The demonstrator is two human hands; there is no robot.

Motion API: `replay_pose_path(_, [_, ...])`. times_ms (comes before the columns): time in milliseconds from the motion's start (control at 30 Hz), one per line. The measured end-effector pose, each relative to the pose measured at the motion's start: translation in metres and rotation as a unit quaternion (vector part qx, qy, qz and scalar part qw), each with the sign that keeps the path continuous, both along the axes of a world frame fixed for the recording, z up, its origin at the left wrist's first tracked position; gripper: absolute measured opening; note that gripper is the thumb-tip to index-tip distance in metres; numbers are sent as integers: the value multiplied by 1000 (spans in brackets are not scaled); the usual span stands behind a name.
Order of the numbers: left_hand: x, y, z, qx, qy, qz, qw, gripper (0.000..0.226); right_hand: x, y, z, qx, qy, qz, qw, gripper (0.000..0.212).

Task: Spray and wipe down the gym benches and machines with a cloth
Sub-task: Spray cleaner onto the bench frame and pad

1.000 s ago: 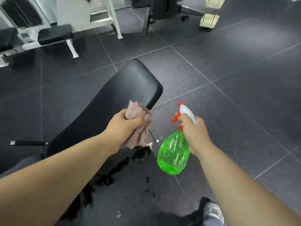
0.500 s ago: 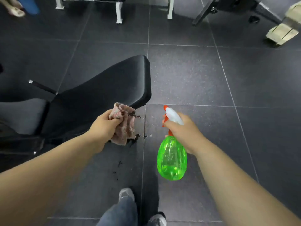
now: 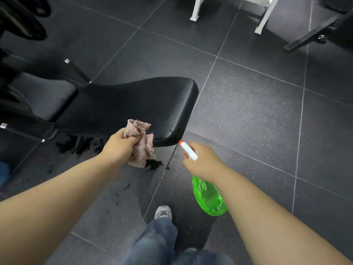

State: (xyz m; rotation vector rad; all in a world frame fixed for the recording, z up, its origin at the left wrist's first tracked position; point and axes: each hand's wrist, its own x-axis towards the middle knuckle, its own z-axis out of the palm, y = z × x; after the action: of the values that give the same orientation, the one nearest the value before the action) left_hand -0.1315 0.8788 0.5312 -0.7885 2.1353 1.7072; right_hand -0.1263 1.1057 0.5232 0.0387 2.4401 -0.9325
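A black padded bench [image 3: 133, 104] stretches from the left to the middle of the view, its rounded end pointing right. My left hand [image 3: 119, 145] grips a crumpled pink cloth [image 3: 140, 143] just in front of the bench's near edge, by its end corner. My right hand [image 3: 201, 160] holds a green spray bottle [image 3: 209, 197] by its white and orange trigger head [image 3: 188, 151]. The nozzle points up-left at the bench's end corner, a short way from it.
Dark wet splashes [image 3: 152, 164] lie on the grey tiled floor under the cloth. A second seat pad [image 3: 44, 92] adjoins the bench on the left. White machine legs [image 3: 229, 14] and a black frame foot [image 3: 313, 37] stand at the back right. My shoe [image 3: 163, 212] is below.
The view has swung round the bench's end, so the bench now lies crosswise. Both hands stayed close together at its end, still holding cloth and bottle. The bottle now tilts, nozzle toward the bench corner.
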Motion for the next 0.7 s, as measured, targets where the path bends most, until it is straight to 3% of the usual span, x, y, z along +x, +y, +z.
replay_pose_path(333, [-5, 64, -6, -17, -19, 156, 987, 18, -102, 50, 6, 49, 17, 102, 993, 17])
replay_pose_path(533, [-4, 140, -9, -3, -6, 296, 955, 18, -151, 98, 20, 35, 43, 186, 981, 10])
replay_pose_path(700, [9, 184, -9, 6, -3, 353, 936, 20, -171, 116, 22, 39, 34, 210, 976, 10])
